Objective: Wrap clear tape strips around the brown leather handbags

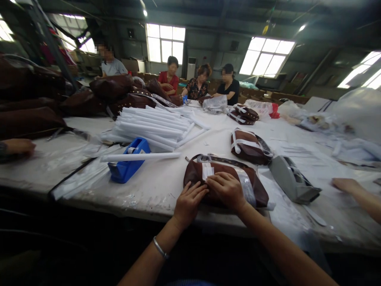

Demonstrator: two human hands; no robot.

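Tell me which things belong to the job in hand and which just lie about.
Job, probably: brown bag touched by left hand and right hand; its white strip; blue tape dispenser; grey tape dispenser; white rolls.

Lying about, apparently: plastic bags at far right.

Dk brown bag [228,167] w/ white strip [207,171] nr L end & clear wrap [247,186] across R half, lying on table [166,182] nr front edge.
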